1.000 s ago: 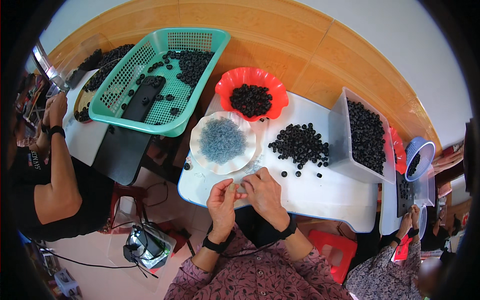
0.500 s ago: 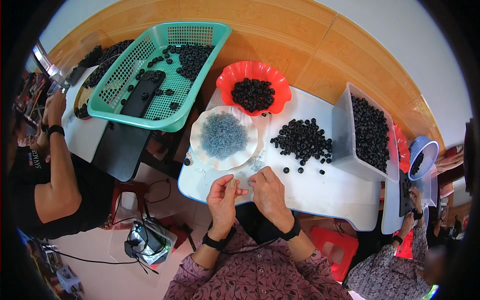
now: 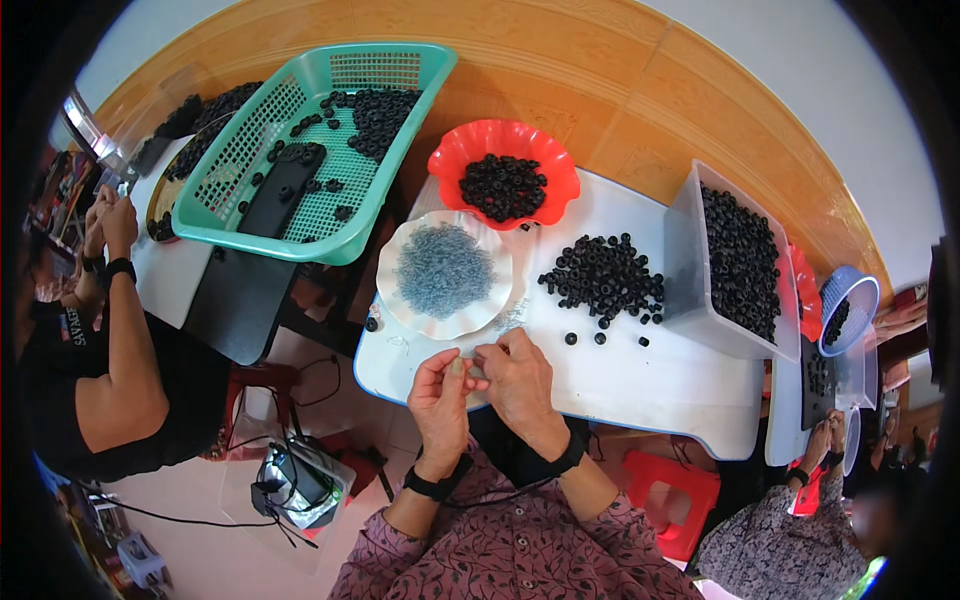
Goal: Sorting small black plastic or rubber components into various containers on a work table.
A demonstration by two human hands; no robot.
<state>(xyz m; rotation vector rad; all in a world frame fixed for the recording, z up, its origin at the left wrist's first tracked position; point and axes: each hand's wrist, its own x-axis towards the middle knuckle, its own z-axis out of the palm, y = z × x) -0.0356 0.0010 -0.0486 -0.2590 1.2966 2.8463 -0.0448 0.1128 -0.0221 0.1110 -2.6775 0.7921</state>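
Observation:
Over the table's front edge, my left hand [image 3: 440,400] is closed in a pinch, thumb against fingertips. Beside it my right hand [image 3: 520,385] is closed too, its fingertips almost meeting the left's. Whatever they grip is too small to make out. Just beyond stands a white wavy-rimmed plate [image 3: 395,305] of tiny pale blue-grey clear pieces [image 3: 445,268], a few of them spilled at its right. To the right of that lies a loose pile of small black ring-shaped parts [image 3: 605,278]. A red wavy bowl [image 3: 560,190] behind the plate holds more black parts.
A clear plastic bin [image 3: 685,260] full of black parts stands at the table's right. A green mesh basket [image 3: 345,250] sits at the left on a black surface. A red stool [image 3: 675,500] is below. Co-workers sit left [image 3: 120,390] and right [image 3: 790,540].
My right hand has shifted slightly left, closer to my left hand. At far right, the co-worker's hands have drawn lower and together. The view has tilted very slightly.

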